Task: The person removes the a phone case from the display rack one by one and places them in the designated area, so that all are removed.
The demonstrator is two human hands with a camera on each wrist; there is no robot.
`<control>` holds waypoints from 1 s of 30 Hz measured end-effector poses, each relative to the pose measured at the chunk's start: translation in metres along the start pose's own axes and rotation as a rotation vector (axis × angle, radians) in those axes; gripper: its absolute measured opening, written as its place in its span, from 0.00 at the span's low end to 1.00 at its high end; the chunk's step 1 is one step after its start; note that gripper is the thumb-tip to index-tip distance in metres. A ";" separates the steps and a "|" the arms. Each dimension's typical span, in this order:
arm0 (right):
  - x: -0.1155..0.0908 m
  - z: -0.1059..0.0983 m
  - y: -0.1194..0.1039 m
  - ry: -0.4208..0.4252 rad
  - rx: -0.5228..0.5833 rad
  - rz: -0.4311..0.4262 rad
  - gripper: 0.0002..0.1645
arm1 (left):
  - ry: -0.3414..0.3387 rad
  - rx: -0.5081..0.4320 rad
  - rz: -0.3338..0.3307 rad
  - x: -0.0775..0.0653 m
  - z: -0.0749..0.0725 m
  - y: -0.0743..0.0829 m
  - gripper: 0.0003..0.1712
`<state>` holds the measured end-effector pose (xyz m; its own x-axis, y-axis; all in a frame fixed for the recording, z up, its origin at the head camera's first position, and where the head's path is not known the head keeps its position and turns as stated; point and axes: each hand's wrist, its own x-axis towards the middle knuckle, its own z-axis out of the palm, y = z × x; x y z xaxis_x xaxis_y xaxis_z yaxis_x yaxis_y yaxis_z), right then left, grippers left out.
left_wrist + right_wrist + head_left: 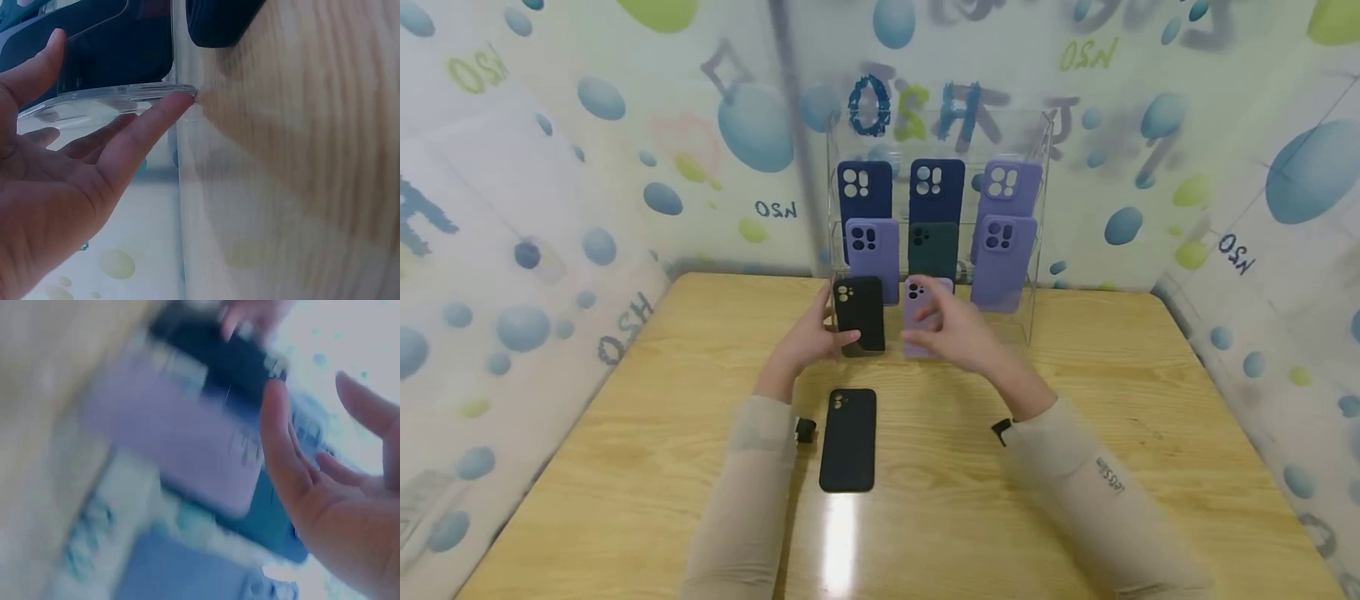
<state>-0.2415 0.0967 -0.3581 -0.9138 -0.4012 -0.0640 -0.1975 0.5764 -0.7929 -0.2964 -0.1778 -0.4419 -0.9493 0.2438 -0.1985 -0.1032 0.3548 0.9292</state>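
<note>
A clear acrylic stand [1032, 250] holds phone cases in tiers. My left hand [805, 337] is at its lower left side; the fingers lie along the clear side panel [106, 95]. The left thumb extends across the front of a black phone case [859, 304] in the bottom tier. Beside it stands a light purple phone case [913, 346], also seen blurred in the right wrist view [169, 431]. My right hand [958, 329] is in front of that case and hides part of it, thumb and fingers spread with nothing gripped.
Another black phone case [848, 442] lies flat on the wooden table [1150, 467], in front of the stand. Higher tiers hold dark blue cases [937, 187], purple cases [1003, 271] and a dark green case [932, 254]. A patterned wall [700, 125] rises behind the table.
</note>
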 end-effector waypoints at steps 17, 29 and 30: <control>0.020 -0.010 0.045 0.192 -0.421 0.018 0.40 | 0.001 -0.011 -0.016 0.004 -0.001 0.000 0.66; 0.019 0.006 0.064 0.277 -0.355 -0.270 0.46 | 0.010 -0.007 -0.024 0.003 0.000 0.001 0.65; 0.019 0.005 0.064 0.301 -0.345 -0.300 0.46 | 0.010 -0.006 -0.022 0.003 0.000 0.000 0.65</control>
<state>-0.2698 0.1230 -0.4131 -0.8508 -0.3915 0.3504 -0.5236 0.6883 -0.5021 -0.2988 -0.1770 -0.4421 -0.9496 0.2269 -0.2161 -0.1261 0.3544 0.9265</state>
